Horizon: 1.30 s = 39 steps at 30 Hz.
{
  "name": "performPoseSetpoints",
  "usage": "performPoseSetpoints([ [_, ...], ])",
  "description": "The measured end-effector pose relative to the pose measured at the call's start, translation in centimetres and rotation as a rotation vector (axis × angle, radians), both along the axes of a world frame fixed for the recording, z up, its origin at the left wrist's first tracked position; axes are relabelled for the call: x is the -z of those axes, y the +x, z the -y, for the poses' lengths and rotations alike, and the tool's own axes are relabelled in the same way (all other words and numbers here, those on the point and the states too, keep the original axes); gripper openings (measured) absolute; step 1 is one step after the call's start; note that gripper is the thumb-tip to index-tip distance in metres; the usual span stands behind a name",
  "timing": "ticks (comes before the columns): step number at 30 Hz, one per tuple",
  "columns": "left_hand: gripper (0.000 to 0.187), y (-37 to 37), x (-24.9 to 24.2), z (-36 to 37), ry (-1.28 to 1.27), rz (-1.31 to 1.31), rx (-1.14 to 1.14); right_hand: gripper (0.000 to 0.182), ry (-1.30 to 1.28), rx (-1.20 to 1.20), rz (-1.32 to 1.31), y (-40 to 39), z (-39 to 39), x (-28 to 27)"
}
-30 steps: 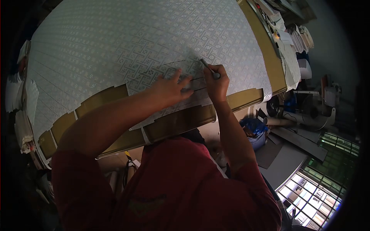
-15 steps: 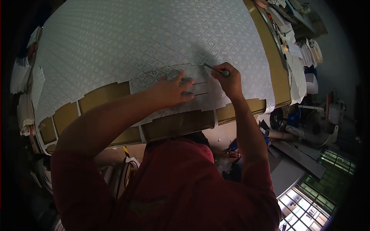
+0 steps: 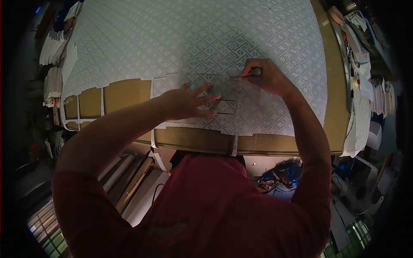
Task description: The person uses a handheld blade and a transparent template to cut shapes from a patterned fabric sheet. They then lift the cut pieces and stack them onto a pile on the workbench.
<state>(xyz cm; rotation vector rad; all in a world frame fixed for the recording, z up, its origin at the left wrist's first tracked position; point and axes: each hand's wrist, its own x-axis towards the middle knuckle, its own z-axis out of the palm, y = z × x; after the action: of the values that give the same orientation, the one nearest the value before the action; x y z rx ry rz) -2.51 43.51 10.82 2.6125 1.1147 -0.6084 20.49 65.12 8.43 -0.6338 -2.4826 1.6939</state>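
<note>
A pale, silvery patterned sheet [image 3: 284, 47] lay spread over the worktop [image 3: 335, 86], its near edge stepped; a slim, round-ended tool [image 3: 257, 72] pointed left over it, tip contact unclear.

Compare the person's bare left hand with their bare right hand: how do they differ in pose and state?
The bare left hand spreads its fingers apart, while the bare right hand curls inward. The left hand grasps nothing visible; the right hand holds a slim, dark tool with a rounded end. Both are over the pale grey, geometric-patterned sheet.
</note>
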Motion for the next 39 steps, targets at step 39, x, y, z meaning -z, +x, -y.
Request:
performPoseSetpoints([
  [39,0.066,1.4,11.1,-2.4,-0.045,0.435,-0.454,0.016,0.28,0.824,-0.231,-0.4,14.7,4.9],
])
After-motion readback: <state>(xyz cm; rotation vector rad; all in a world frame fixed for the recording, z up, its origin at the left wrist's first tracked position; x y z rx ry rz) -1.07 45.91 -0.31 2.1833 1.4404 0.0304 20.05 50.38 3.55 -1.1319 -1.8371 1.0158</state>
